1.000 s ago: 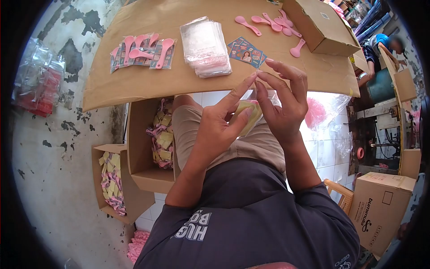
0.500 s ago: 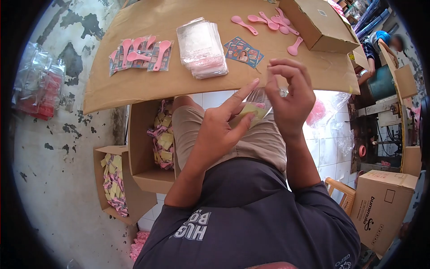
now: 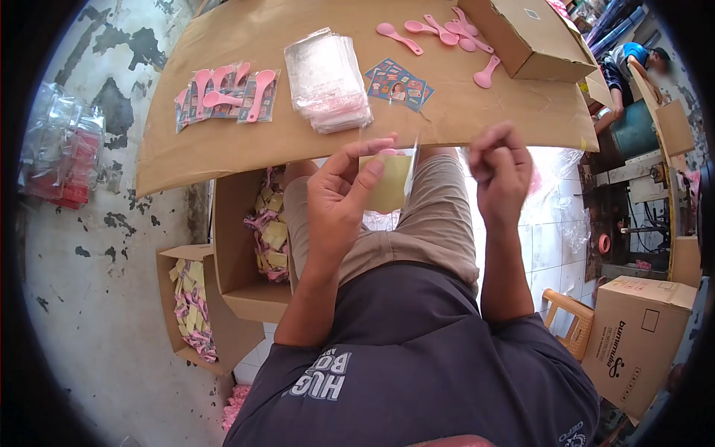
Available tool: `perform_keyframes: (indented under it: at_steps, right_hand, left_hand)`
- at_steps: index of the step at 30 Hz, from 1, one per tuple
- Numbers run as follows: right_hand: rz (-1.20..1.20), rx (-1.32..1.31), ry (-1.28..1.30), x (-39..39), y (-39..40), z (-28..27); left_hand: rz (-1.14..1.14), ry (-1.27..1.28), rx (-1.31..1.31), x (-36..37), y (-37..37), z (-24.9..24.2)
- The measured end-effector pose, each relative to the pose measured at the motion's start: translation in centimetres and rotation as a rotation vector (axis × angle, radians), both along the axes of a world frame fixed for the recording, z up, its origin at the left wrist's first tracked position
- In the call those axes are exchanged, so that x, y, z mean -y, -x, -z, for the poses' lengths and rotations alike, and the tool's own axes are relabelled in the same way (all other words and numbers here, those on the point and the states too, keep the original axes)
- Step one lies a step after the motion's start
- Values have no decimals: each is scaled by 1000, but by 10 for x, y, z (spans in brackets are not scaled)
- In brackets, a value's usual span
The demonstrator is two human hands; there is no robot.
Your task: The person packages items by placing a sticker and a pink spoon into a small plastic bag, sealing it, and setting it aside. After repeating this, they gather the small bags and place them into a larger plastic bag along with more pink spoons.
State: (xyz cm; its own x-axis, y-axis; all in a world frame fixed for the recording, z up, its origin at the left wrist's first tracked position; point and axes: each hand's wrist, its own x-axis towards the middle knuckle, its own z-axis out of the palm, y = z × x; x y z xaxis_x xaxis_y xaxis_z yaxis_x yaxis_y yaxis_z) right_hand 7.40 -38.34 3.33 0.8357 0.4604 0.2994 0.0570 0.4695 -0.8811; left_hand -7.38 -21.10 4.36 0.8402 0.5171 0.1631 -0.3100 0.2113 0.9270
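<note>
My left hand (image 3: pixel 344 190) pinches a clear plastic bag (image 3: pixel 390 179) over my lap, with a yellowish card and part of a pink spoon inside it. To the right, apart from the bag, my right hand (image 3: pixel 502 173) is raised with its fingers curled; motion smears the fingertips, and whether they hold anything cannot be made out. Beyond the hands, a stack of clear bags (image 3: pixel 328 82) lies on the table (image 3: pixel 447 130), with blue printed cards (image 3: pixel 398 86) beside it. Loose pink spoons (image 3: pixel 400 39) are farther back.
Packed spoons (image 3: pixel 259 97) lie at the table's left. A cardboard box (image 3: pixel 532 41) stands at its back right. Open boxes with packets (image 3: pixel 192 309) are below left. Another person (image 3: pixel 629 67) is at the far right, near a large carton (image 3: pixel 637 343).
My right hand has moved right, away from the bag. My left hand has shifted slightly left and turned, and the bag now hangs upright with its yellowish card facing me.
</note>
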Motion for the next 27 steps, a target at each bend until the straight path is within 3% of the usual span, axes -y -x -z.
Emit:
perform_keyframes:
  at_steps: [1, 4, 8, 19, 27]
  right_hand:
    - [-81, 30, 115, 0, 6, 1]
    - [-34, 178, 217, -27, 33, -1]
    - [-148, 126, 337, -30, 35, -4]
    - [-192, 103, 288, -34, 39, -8]
    - [-218, 316, 189, -28, 30, -7]
  left_hand:
    - [0, 1, 0, 0, -1, 2]
    - [-45, -44, 53, -1, -1, 7]
    - [-8, -23, -17, -2, 6, 3]
    - [32, -60, -113, -18, 20, -2]
    - [12, -267, 88, -20, 23, 12]
